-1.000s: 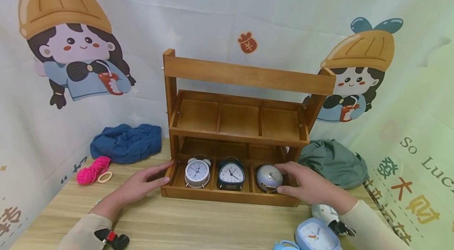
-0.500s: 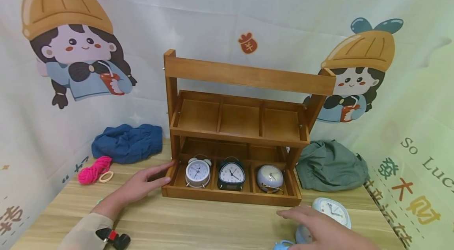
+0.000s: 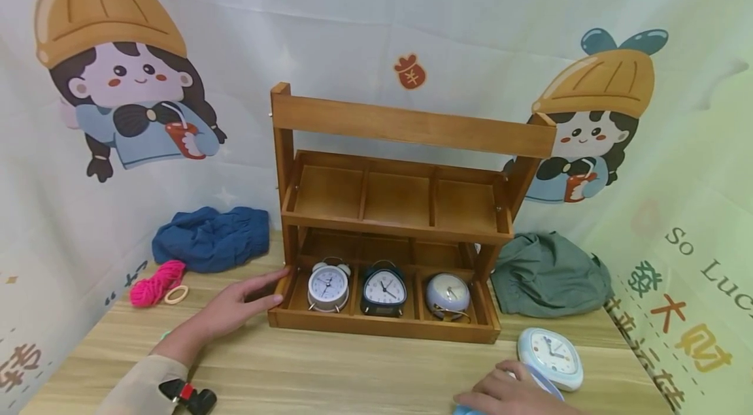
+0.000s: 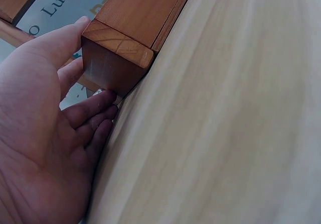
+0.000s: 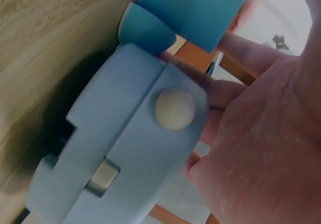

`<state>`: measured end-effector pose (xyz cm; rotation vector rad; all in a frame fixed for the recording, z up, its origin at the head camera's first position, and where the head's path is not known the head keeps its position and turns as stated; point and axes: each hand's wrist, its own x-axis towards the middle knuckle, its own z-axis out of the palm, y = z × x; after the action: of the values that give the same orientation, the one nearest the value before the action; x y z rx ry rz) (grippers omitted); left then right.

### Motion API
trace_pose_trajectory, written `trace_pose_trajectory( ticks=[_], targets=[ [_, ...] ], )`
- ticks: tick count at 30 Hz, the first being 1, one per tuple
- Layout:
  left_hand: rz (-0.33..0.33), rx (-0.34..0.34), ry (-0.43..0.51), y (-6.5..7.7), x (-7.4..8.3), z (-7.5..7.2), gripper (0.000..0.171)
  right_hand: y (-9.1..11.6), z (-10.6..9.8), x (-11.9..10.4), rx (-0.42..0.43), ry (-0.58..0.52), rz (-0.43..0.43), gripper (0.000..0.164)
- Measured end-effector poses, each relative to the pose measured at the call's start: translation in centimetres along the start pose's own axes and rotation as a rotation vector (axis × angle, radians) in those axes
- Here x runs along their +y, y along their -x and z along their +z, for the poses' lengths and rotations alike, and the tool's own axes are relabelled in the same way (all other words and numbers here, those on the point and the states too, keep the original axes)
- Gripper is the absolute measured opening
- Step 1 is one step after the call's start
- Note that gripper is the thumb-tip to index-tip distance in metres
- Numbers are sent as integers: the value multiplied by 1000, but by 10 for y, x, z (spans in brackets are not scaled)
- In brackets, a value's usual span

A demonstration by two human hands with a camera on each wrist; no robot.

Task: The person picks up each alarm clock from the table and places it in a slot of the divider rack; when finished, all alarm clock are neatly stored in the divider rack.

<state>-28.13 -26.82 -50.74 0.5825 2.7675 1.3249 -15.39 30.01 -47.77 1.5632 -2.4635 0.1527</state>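
Note:
Fingers and thumb of my left hand (image 3: pixel 241 304) touch the left front end of the brown wooden shelf (image 3: pixel 382 327); the left wrist view shows the thumb at the corner of the wood (image 4: pixel 118 45). My right hand (image 3: pixel 508 395) is low at the front right, over a blue clock (image 3: pixel 544 381) and a light blue object (image 3: pixel 465 410). In the right wrist view, its fingers lie behind a pale blue clock body (image 5: pixel 145 118) and beside a teal-blue piece (image 5: pixel 195 10). Whether they grip either one is hidden.
White (image 3: pixel 328 285), dark (image 3: pixel 384 289) and lavender (image 3: pixel 448 294) clocks stand in the lower tier. A white-and-blue clock (image 3: pixel 551 358) lies at right. Green cloth (image 3: pixel 550 274), blue cloth (image 3: pixel 210 238), pink yarn (image 3: pixel 155 283) and a wooden ring (image 3: pixel 176 295) flank the shelf.
My right hand has left the lavender clock in the shelf's right compartment and moved down to the blue clocks at the front right. The left hand stays at the shelf.

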Motion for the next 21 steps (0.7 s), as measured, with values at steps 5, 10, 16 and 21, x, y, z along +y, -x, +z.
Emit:
trace_pose_trajectory(
  ticks=[5, 10, 16, 21],
  targets=[
    [12, -8, 10, -1, 1, 1, 60, 1, 0, -5, 20, 27, 9, 34],
    [9, -4, 18, -1, 0, 1, 60, -3, -2, -6, 5, -3, 5, 34],
    [5, 0, 19, -1, 0, 1, 61, -13, -3, -2, -89, -104, 17, 43],
    [2, -1, 17, 0, 0, 0, 61, -25, -8, -2, -128, -131, 34, 55]
  ],
)
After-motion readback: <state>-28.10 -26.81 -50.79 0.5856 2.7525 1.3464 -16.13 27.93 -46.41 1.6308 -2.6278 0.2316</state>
